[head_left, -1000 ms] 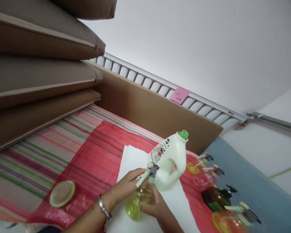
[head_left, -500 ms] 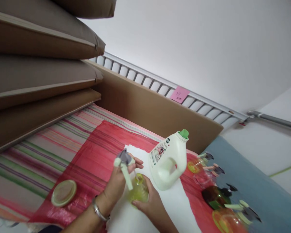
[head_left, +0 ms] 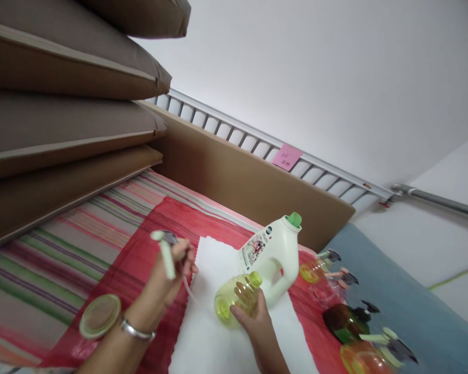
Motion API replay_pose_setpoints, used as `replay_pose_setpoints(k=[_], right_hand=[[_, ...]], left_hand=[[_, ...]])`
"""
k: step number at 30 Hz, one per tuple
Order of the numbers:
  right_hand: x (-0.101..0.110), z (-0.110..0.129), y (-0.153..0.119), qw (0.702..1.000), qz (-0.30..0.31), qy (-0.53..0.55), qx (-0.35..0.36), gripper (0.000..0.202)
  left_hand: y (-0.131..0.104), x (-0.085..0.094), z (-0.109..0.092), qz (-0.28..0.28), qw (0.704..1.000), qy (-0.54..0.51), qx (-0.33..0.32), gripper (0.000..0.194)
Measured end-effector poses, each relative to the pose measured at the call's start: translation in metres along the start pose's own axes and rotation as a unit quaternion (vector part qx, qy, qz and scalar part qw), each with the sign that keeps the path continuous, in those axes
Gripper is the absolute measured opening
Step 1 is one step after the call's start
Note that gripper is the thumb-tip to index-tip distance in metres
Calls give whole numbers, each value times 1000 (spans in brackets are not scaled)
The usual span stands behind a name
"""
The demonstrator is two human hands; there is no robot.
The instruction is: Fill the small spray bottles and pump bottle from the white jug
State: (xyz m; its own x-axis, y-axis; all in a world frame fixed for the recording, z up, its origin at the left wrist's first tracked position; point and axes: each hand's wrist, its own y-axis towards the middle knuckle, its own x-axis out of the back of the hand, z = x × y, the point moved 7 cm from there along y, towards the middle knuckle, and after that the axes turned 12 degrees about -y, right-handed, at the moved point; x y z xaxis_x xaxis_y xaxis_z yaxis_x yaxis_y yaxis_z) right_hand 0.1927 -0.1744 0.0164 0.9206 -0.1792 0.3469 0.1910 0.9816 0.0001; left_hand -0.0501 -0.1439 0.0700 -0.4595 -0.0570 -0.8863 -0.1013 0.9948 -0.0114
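My left hand (head_left: 174, 270) is closed around a pump head (head_left: 166, 249) with a pale green spout and a dark grey part. Its thin clear tube (head_left: 187, 288) hangs below my fingers, outside any bottle. In my right hand (head_left: 253, 314) is a translucent yellow bottle (head_left: 232, 304), tilted with its uncapped neck (head_left: 255, 279) up and to the right. Just behind that bottle stands a large white-green detergent jug (head_left: 284, 249) with a green pouring spout. Both are over a white cloth (head_left: 210, 343).
On the right lie several pump bottles on their sides, among them a dark one (head_left: 345, 319) and an orange-yellow one (head_left: 368, 358). A round lid (head_left: 100, 316) rests on red plastic (head_left: 156, 228) at left. Cushions (head_left: 70, 117) are stacked on the striped cloth (head_left: 66, 249).
The pump head has moved left, away from the yellow bottle, and its tube is clear of the neck. My right hand has shifted the bottle right and tilted it toward the jug.
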Motion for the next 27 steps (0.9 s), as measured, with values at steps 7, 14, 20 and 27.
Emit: replay_pose_setpoints(k=[7,14,20,27], right_hand=[[-34,-4,4,996,44,-30,70,63],[-23,2,-5,981,102,-104,128,70],[104,10,1,972,-184,-129,74,44],[104,21,41,987,-140,-82,11,36]], left_hand=[[-13,0,92,61,958,260,106,42],[-8,7,109,102,947,276,128,53],[-2,13,108,68,944,302,116,50],[1,17,110,61,951,286,98,44]])
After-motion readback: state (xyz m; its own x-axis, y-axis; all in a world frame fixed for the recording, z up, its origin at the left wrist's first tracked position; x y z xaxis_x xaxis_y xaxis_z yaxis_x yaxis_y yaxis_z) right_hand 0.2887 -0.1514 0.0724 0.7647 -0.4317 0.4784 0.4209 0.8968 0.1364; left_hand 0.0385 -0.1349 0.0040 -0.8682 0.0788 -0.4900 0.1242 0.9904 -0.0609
